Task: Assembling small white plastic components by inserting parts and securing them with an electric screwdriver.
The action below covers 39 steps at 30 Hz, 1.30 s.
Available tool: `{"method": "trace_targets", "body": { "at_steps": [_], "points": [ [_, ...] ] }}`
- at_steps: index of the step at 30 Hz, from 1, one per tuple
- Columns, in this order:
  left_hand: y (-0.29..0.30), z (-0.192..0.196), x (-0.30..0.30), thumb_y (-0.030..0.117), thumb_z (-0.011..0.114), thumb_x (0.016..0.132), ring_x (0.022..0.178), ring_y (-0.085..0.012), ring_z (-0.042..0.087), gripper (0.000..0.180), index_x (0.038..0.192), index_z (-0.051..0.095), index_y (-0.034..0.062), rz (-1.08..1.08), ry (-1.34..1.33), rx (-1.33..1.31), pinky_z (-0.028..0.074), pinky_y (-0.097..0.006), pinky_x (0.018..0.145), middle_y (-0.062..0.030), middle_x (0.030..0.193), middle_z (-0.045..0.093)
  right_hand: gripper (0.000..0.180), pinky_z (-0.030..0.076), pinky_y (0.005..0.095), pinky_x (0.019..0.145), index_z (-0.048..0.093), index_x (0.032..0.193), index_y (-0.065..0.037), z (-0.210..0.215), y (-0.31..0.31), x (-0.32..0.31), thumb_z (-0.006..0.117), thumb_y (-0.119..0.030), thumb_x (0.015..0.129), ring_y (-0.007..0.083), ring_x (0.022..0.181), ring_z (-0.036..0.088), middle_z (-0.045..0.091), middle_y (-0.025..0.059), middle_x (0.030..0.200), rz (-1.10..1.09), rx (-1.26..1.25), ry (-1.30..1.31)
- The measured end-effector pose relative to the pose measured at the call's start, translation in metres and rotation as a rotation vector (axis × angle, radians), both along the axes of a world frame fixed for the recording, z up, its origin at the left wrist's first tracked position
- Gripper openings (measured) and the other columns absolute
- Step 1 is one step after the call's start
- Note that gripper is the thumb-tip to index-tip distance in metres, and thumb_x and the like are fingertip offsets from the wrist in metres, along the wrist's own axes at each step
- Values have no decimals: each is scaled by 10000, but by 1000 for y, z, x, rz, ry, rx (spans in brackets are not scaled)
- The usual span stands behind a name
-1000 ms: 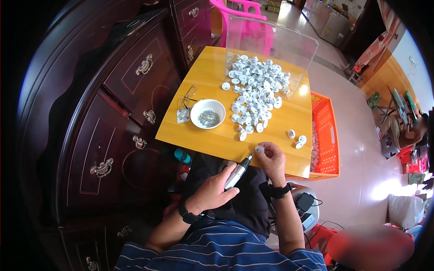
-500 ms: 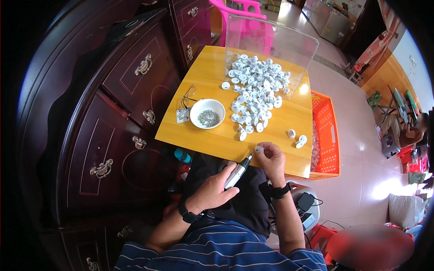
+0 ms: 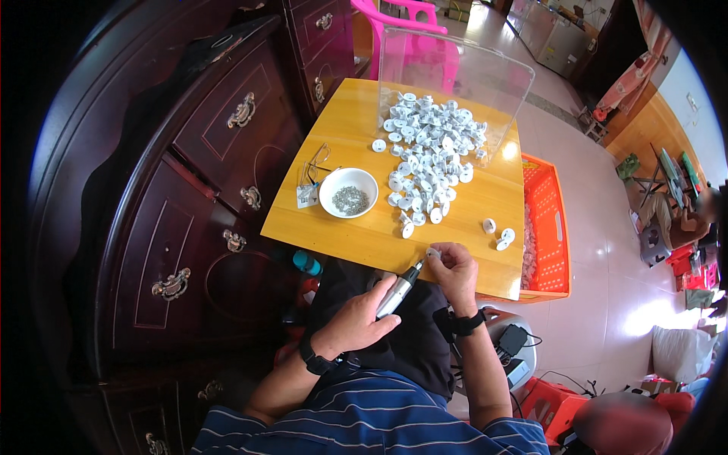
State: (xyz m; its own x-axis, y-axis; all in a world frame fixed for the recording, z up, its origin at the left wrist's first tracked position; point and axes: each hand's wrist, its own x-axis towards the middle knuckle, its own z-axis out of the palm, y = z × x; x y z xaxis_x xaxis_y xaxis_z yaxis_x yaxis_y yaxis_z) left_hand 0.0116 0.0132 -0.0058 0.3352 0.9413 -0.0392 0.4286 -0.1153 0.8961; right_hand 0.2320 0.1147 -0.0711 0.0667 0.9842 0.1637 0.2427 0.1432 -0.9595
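Two hands work close together at the near edge of the tabletop [image 3: 364, 235]. The left hand [image 3: 358, 322] is wrapped around a silver driver [image 3: 400, 287], its tip pointing up and away toward the right hand [image 3: 453, 267]. The right hand's fingers are pinched on a small white part [image 3: 433, 253], held just at the driver's tip, over the tabletop's edge. Both wrists wear dark bands.

Just beyond the right hand, three loose white parts [image 3: 498, 234] lie on the wood. Farther out from both hands spreads a heap of the same white parts [image 3: 428, 155], running under a clear box [image 3: 455, 72] at the far side. Beyond the left hand, and off to its left, sits a white bowl [image 3: 348, 192] of small dark screws, with a bit of wire [image 3: 311, 178] beside it. To the right of the right hand, past the tabletop's edge, an orange crate [image 3: 544, 227] stands on the floor. To the left of the left hand is a dark cabinet [image 3: 182, 197].
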Motion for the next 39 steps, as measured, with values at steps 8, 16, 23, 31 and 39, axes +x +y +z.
{"method": "trace_targets", "body": {
  "at_steps": [8,16,23,31,39],
  "points": [
    [0,0,1,156,700,913,1134,-406,674,680,1499,388,11,9,-12,-63,533,-430,959,-279,1262,644,123,487,255,614,756,964,-29,8,-3,-3,762,-40,842,107,633,585,634,46,782,-5,58,-45],
    [0,-9,1,132,688,921,1120,-366,686,645,1492,408,22,12,-40,-65,536,-421,953,-252,1252,653,93,489,256,609,749,943,-16,11,-5,-2,760,-33,852,99,639,593,644,47,795,21,75,-80],
    [0,-5,3,133,689,918,1118,-360,687,649,1494,409,26,30,-58,-63,536,-416,948,-244,1245,656,85,489,240,613,741,948,-13,11,-5,-3,764,-57,879,81,648,590,644,34,797,9,48,-26],
    [-1,-6,1,163,705,909,1074,-396,690,677,1500,402,30,30,-62,-3,544,-434,906,-269,1180,669,143,498,227,632,727,1014,4,9,-2,-1,758,-94,914,43,696,605,694,-6,822,23,-102,140],
    [-1,-2,6,142,716,909,1066,-339,706,682,1505,403,32,23,-69,-12,548,-404,905,-232,1223,664,177,539,222,724,726,1090,6,11,1,6,727,-94,944,59,801,673,745,12,915,92,-196,223]
  ]
}}
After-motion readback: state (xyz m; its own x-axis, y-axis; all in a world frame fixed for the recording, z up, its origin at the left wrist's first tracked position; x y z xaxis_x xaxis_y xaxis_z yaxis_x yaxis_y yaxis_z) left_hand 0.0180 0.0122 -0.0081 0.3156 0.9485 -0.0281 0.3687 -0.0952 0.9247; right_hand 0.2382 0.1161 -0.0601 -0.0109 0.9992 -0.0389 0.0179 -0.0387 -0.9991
